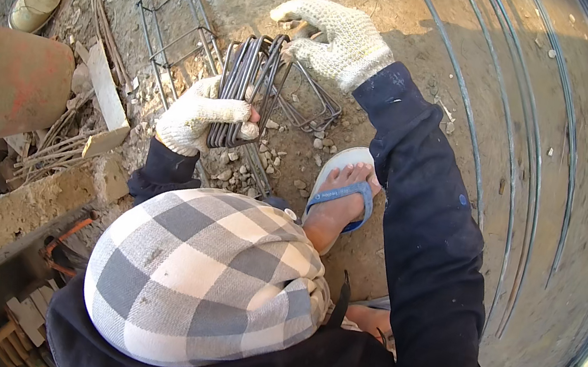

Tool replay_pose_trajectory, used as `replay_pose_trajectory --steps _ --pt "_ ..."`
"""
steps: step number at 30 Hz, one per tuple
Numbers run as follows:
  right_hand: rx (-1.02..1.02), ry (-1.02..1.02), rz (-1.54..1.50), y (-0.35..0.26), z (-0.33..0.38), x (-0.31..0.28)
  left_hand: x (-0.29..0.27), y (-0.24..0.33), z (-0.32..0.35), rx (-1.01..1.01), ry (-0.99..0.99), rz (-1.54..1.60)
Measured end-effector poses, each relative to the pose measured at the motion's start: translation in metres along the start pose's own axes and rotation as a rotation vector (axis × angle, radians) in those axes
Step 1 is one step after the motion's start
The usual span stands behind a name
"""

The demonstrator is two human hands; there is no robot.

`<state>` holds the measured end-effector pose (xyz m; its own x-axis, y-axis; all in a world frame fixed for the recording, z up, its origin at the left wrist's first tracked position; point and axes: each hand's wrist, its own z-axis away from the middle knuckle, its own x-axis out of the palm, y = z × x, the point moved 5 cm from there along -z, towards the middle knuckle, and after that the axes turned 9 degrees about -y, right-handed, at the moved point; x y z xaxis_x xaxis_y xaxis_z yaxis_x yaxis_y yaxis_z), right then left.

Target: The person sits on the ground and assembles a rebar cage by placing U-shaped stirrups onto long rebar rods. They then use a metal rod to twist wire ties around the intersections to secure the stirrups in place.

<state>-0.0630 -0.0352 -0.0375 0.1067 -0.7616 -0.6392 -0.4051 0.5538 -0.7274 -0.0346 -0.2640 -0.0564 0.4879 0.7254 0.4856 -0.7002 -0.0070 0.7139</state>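
My left hand (199,118), in a cream knitted glove, is closed around a bundle of bent steel rebar stirrups (237,95). Its thumb lies across the near side of the stack. At the upper right end of the bundle is my right hand (342,44), gloved the same way, its fingers curved and apart from the thumb. The thumb is close against the top of the stirrups; whether it touches them I cannot tell. More bent stirrups (315,109) lie on the ground just right of the bundle.
A long rebar cage (164,3) lies beyond my left hand. Long steel bars (467,96) run along the right. At left are a reddish bucket (15,91), boards (107,84) and rubble. A sandaled foot (342,200) and rounded checked fabric (191,275) are nearer.
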Motion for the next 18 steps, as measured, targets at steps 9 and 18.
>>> replay_pose_trajectory --steps 9,18 --pt "0.983 -0.357 0.256 0.035 0.066 0.104 -0.035 -0.006 0.008 0.231 0.078 0.451" --pt "0.866 -0.201 0.151 0.028 0.068 0.071 -0.031 -0.006 0.008 0.232 0.178 0.225"
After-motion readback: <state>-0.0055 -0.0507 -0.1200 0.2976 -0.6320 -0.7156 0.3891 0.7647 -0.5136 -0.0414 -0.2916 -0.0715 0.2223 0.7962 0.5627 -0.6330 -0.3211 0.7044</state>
